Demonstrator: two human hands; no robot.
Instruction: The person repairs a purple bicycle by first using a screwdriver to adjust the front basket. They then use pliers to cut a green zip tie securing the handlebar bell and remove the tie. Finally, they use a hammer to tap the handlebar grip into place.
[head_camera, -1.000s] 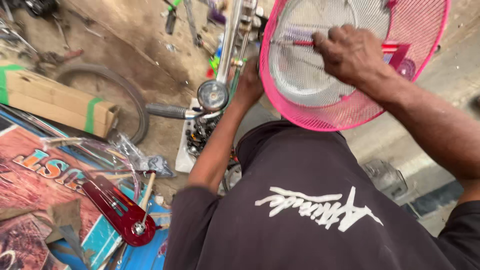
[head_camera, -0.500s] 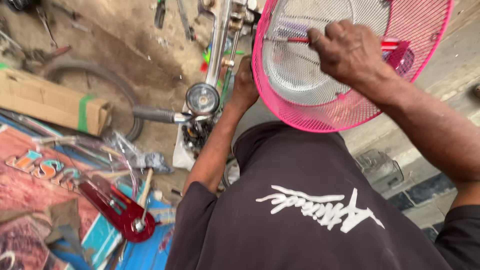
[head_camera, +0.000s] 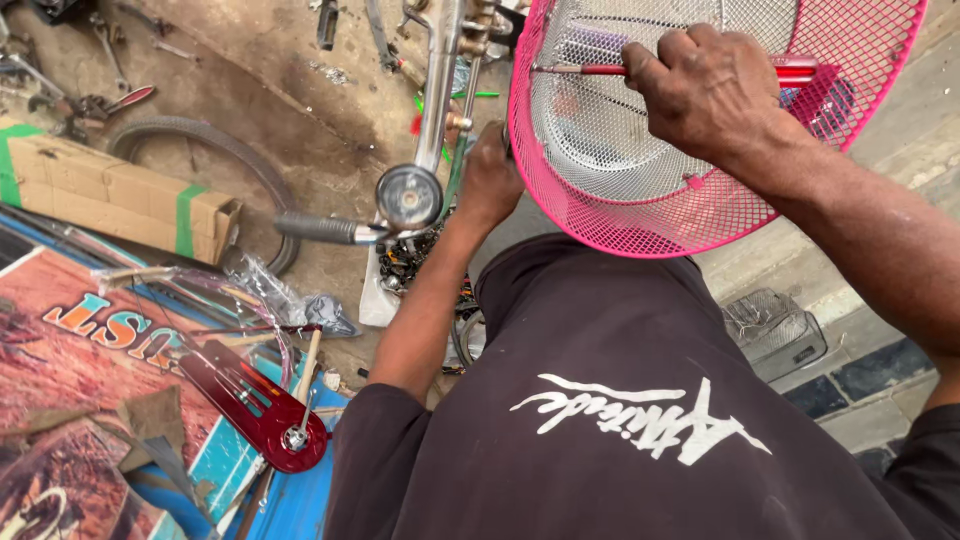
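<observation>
A pink wire-mesh basket (head_camera: 640, 215) with a white mesh lining is held up at the top of the view, its open mouth turned toward the camera. Inside it, a red-handled screwdriver (head_camera: 590, 70) is gripped by the right hand (head_camera: 705, 90), whose fingers are closed tightly round the handle; the thin shaft is seen running leftward from the knuckles across the white mesh. Behind the same hand, a further red part of the tool is seen against the pink wall of the basket. Nothing else can be made out lying in the basket.

The left hand (head_camera: 490, 180) is placed just outside the basket's left wall, below and to the left of the right hand. It is closed against the rim, though what exactly is pinched cannot be told, since the fingertips are hidden by the mesh.

Just left of the left hand, a round chrome bell (head_camera: 408, 197) is mounted on a handlebar with a dark grip (head_camera: 315, 229), and a chrome stem (head_camera: 440, 80) is seen rising from it. Further left, a cardboard box (head_camera: 110, 195) with green tape is laid on the dirty floor, partly in front of a bicycle tyre (head_camera: 215, 140). Below that, a dark red chain guard (head_camera: 255, 405) is rested on a painted board. Much of the lower view is blocked by the person's dark shirt (head_camera: 620, 430). Below the right forearm, a grey mesh basket (head_camera: 775, 330) is seen on the floor.
</observation>
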